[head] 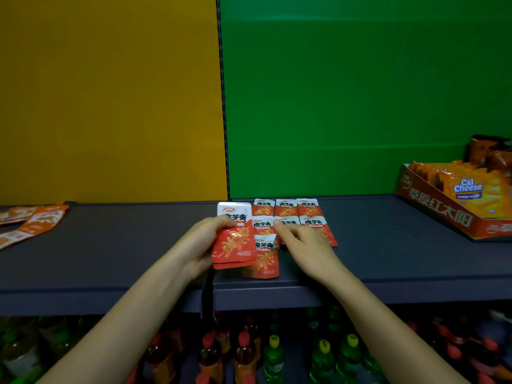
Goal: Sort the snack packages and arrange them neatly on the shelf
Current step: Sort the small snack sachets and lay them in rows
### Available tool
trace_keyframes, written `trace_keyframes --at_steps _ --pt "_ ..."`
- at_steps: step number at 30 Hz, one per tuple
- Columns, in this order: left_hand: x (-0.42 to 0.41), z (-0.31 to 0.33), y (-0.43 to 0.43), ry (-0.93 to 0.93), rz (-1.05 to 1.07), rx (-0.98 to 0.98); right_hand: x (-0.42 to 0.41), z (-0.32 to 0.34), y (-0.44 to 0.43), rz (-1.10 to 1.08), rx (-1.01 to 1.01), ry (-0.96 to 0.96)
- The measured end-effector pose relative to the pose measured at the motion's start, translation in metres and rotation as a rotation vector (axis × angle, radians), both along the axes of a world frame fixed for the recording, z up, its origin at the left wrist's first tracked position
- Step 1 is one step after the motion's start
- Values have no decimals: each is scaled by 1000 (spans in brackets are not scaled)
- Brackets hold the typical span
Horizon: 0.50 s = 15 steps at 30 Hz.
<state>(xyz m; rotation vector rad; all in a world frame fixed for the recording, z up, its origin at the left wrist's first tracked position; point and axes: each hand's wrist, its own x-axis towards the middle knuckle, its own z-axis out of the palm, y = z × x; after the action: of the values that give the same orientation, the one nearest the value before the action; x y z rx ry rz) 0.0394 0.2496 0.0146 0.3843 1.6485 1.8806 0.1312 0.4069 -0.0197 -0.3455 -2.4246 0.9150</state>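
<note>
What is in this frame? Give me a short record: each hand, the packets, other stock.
left hand: grips a small stack of red snack packets
right hand: fingers straight, touching the laid-out packets
laid-out packets: rows on the grey shelf, one more in front
right: Cal Cheese display box
far left: orange packets
below: drink bottles

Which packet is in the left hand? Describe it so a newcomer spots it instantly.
On the dark grey shelf, below the green back panel, a grid of red snack packets lies flat. At the grid's left edge, the left hand grips one packet. It alone is raised off the shelf, overlapping its neighbours.
</note>
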Motion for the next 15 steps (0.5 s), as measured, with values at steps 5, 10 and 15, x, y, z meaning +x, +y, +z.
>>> trace_keyframes --at_steps 5,10,15 --pt "16 -8 28 164 -133 35 15 1 -1 -14 -36 19" --pt "27 -15 51 42 -127 42 33 4 22 -22 -133 52" --pt "30 -15 57 162 -140 -89 53 -4 58 -64 -257 103"
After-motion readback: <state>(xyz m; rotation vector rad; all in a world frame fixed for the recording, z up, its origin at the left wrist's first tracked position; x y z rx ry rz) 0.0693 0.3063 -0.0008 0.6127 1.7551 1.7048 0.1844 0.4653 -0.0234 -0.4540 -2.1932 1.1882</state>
